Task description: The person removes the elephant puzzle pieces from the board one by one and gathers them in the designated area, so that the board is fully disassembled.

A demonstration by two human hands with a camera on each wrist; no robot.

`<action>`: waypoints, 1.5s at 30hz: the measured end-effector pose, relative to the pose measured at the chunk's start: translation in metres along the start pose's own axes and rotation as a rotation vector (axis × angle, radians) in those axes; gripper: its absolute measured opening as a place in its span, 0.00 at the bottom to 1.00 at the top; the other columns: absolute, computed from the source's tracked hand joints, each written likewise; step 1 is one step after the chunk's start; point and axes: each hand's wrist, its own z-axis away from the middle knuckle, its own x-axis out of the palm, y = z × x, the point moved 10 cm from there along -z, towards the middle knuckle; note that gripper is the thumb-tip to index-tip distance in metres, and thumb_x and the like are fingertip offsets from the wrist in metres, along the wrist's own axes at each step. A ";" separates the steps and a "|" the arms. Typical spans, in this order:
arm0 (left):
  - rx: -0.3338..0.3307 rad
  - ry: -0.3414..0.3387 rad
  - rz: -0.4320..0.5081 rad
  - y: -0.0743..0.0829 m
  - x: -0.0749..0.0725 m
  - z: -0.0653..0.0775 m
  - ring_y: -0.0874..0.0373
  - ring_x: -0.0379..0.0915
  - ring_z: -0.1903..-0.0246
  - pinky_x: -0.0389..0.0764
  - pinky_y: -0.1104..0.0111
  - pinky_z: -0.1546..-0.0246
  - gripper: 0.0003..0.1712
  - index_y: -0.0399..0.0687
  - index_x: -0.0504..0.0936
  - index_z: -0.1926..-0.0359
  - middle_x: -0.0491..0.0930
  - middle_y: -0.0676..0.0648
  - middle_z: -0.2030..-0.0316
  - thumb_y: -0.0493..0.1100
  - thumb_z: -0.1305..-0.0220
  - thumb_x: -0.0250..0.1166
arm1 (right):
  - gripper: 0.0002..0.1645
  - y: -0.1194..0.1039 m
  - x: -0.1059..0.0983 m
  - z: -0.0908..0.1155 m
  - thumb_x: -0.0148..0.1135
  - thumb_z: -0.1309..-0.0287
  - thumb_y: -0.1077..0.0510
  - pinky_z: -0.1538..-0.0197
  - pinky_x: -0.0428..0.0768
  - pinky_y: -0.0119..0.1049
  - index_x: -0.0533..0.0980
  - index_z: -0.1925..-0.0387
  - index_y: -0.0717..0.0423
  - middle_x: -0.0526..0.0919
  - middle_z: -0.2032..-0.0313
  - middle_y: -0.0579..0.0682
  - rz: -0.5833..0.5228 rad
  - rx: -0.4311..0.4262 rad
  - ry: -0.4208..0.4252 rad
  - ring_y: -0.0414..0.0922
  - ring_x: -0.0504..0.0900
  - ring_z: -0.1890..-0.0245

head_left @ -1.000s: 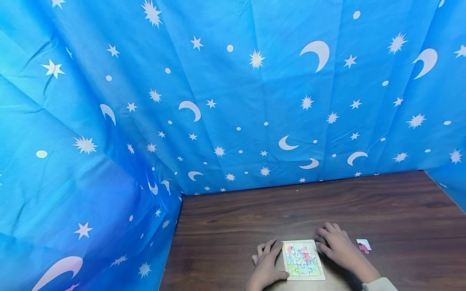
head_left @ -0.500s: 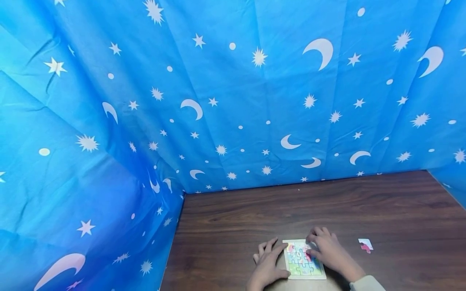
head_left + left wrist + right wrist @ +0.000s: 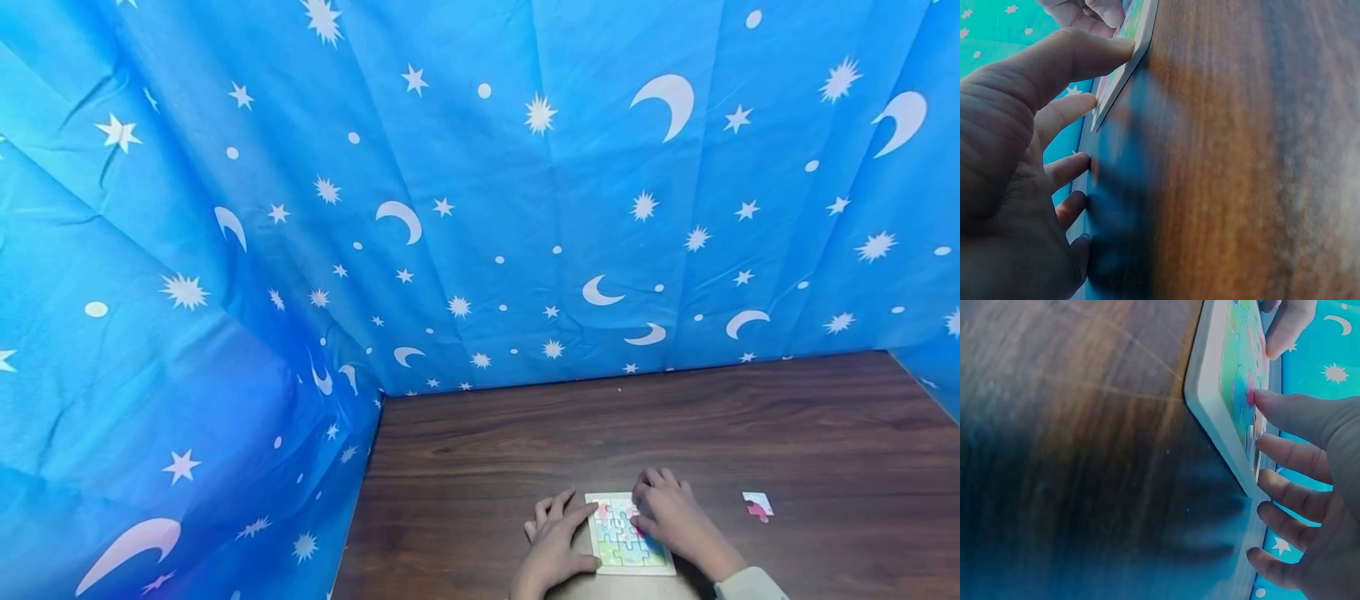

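A small jigsaw puzzle (image 3: 621, 542) in a pale frame (image 3: 637, 572) lies on the table, its pieces pastel with pink and green. My left hand (image 3: 553, 546) is spread along its left side. In the left wrist view, the thumb (image 3: 1094, 53) and index fingertip rest on the frame's edge while the other fingers touch the table. From the right, my right hand (image 3: 678, 515) reaches over the upper right part and hides some pieces. In the right wrist view, its thumb (image 3: 1285, 409) presses a pink area, with the index fingertip on the puzzle beside it.
One loose white and pink puzzle piece (image 3: 758, 506) lies on the dark wooden table (image 3: 525, 442) to the right of my right hand. Blue cloth (image 3: 480, 183) with white moons and stars hangs behind the table and along its left.
My right hand has moved left from beside the frame onto the puzzle's upper right part. My left hand keeps its place at the frame. The head view has shifted slightly.
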 end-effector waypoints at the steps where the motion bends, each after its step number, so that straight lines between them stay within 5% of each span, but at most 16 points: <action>1: -0.005 -0.003 0.000 0.000 0.000 0.000 0.45 0.55 0.37 0.53 0.60 0.59 0.46 0.68 0.77 0.33 0.64 0.46 0.28 0.53 0.59 0.79 | 0.13 0.000 0.000 0.000 0.79 0.54 0.55 0.61 0.70 0.52 0.79 0.72 0.50 0.76 0.62 0.46 -0.003 0.003 0.000 0.51 0.73 0.58; 10: -0.038 -0.025 0.003 -0.004 0.002 -0.001 0.47 0.54 0.36 0.53 0.61 0.59 0.45 0.69 0.77 0.34 0.63 0.48 0.28 0.53 0.59 0.79 | 0.17 0.004 0.001 0.001 0.78 0.53 0.56 0.62 0.69 0.49 0.73 0.75 0.46 0.75 0.62 0.46 -0.026 0.019 0.018 0.51 0.71 0.59; 18: -0.036 -0.010 0.006 -0.002 0.000 -0.001 0.47 0.54 0.36 0.53 0.61 0.59 0.44 0.69 0.79 0.35 0.64 0.49 0.28 0.53 0.59 0.79 | 0.13 0.006 0.006 0.000 0.77 0.50 0.52 0.61 0.69 0.52 0.77 0.72 0.47 0.75 0.62 0.46 0.020 0.032 -0.007 0.52 0.72 0.58; 31: -0.026 0.002 -0.018 -0.003 0.002 0.000 0.48 0.54 0.36 0.53 0.61 0.58 0.45 0.69 0.79 0.35 0.64 0.50 0.28 0.53 0.60 0.79 | 0.20 0.001 -0.006 0.006 0.77 0.53 0.61 0.64 0.66 0.45 0.71 0.77 0.42 0.72 0.65 0.40 -0.102 -0.065 0.150 0.47 0.70 0.61; 45: 0.004 0.027 -0.006 0.000 -0.003 0.000 0.47 0.55 0.37 0.53 0.60 0.58 0.45 0.67 0.80 0.35 0.64 0.48 0.28 0.53 0.61 0.78 | 0.13 -0.006 0.000 0.000 0.75 0.49 0.62 0.61 0.72 0.52 0.76 0.74 0.46 0.76 0.62 0.45 0.093 -0.140 0.080 0.49 0.72 0.60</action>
